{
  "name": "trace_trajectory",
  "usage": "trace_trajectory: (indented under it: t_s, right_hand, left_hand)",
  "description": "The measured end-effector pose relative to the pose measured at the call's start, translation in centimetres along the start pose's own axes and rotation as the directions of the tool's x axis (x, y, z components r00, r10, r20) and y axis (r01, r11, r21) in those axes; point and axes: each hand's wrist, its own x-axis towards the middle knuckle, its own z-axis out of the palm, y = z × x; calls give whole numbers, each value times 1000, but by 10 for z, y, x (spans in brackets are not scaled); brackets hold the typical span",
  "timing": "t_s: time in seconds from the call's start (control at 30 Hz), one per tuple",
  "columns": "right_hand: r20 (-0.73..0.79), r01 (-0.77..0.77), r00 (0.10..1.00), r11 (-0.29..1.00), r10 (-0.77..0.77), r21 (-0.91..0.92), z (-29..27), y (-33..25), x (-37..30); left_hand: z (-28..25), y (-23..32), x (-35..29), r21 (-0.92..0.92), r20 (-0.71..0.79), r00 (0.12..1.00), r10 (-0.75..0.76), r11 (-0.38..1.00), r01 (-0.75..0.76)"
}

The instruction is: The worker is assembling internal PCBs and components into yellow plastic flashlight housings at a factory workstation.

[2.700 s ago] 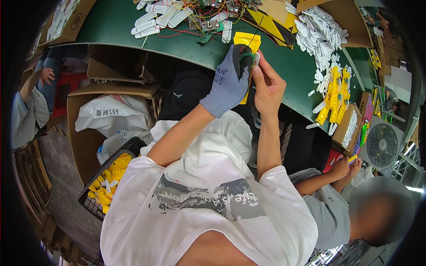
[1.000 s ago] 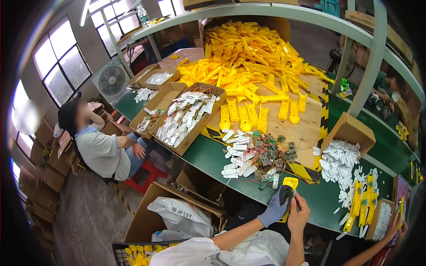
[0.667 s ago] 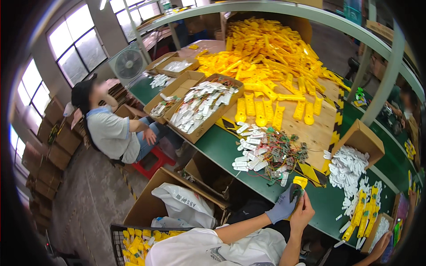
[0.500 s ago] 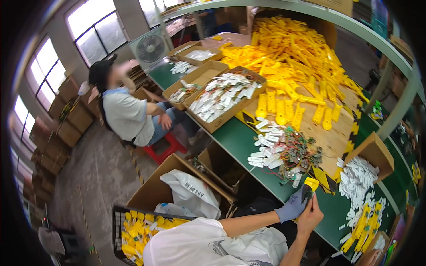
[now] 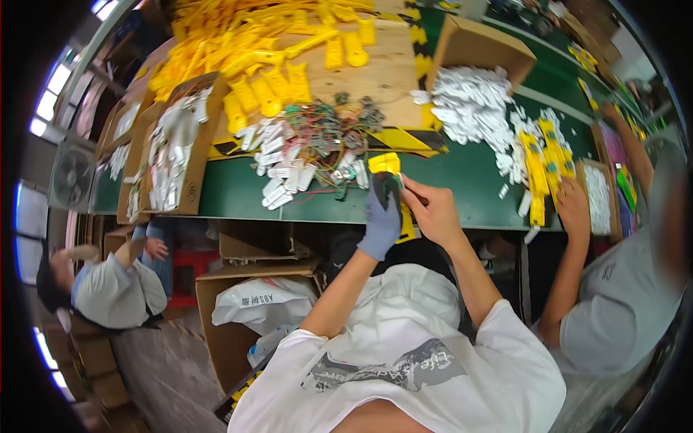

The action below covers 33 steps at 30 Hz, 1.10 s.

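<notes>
As the view drops back to the green surface (image 5: 232, 189), the yellow casing (image 5: 384, 163) stays held

Since the left grip (image 5: 382, 220) and right grip (image 5: 439, 216) both remain on it, the handwork looks unbroken. The left, gloved, is closed around the casing's middle; the right, bare, pinches its right edge, any small part there hidden. Below the casing, the white shirt (image 5: 404, 289) bears printed lettering; below and left of it, a white bag (image 5: 263, 303) carries dark characters.

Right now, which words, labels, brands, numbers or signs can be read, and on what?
I copy no wording, only places.
White shirt: lettering on a grey print, partly legible.
White plastic bag: dark lettering, legible.
Gloved left hand: print, too blurred.
Cardboard box: dark mark, too small.
</notes>
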Motion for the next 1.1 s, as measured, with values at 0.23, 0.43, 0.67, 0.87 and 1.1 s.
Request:
trace_trajectory:
  t_s: [0.23,0.43,0.67,0.87,1.1]
  right_hand:
    - [89,-146,988,933,123,329,-8,15,-14]
    - [41,-114,994,906,106,408,-3,13,-18]
    - [-48,-57,996,969,71,240,2,9,-22]
    - [-58,22,998,997,-18,80,-2,5,-20]
    - [-12,263,964,956,-267,-130,-7,12,-14]
  left_hand:
    - [9,20,-8,-17,79,997,-4,1000,5]
    - [12,23,-9,54,57,998,31,998,-34]
    - [16,25,-11,102,36,999,27,994,-30]
    - [18,29,-11,162,23,999,33,986,-37]
    - [18,20,-9,242,-11,988,153,959,-146]
